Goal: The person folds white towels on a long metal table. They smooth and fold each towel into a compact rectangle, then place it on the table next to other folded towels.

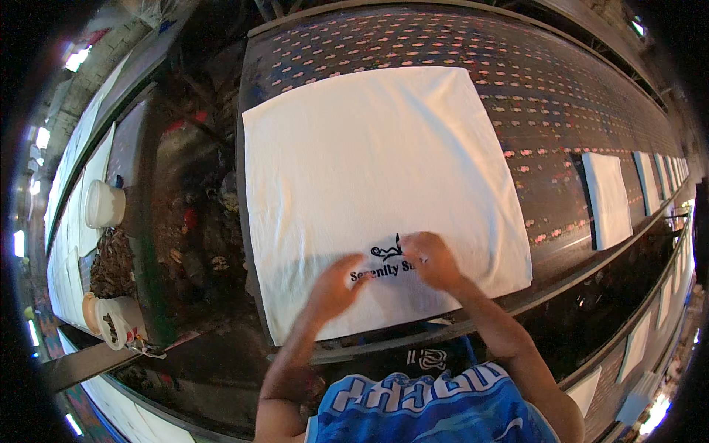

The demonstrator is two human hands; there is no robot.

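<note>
A large white cloth (pixel 369 162) lies spread on the dark table, its near edge close to my body. Near the middle of that edge is a black print (pixel 385 255), a line drawing over a row of lettering. My left hand (pixel 337 286) is at the left end of the print, thumb and fingers apart. At the print's right end, my right hand (pixel 431 262) covers part of the lettering, its fingers bent and apart from the thumb. I see nothing held in either hand. Whether the fingertips touch the cloth is hard to tell.
The long dark table (pixel 546 125) carries rows of small pinkish marks. Farther along its right side lies a folded white cloth (pixel 607 199), with several more beyond. On the left, a white tub (pixel 105 204) and a white bucket (pixel 122 325) stand beside another table with white cloths.
</note>
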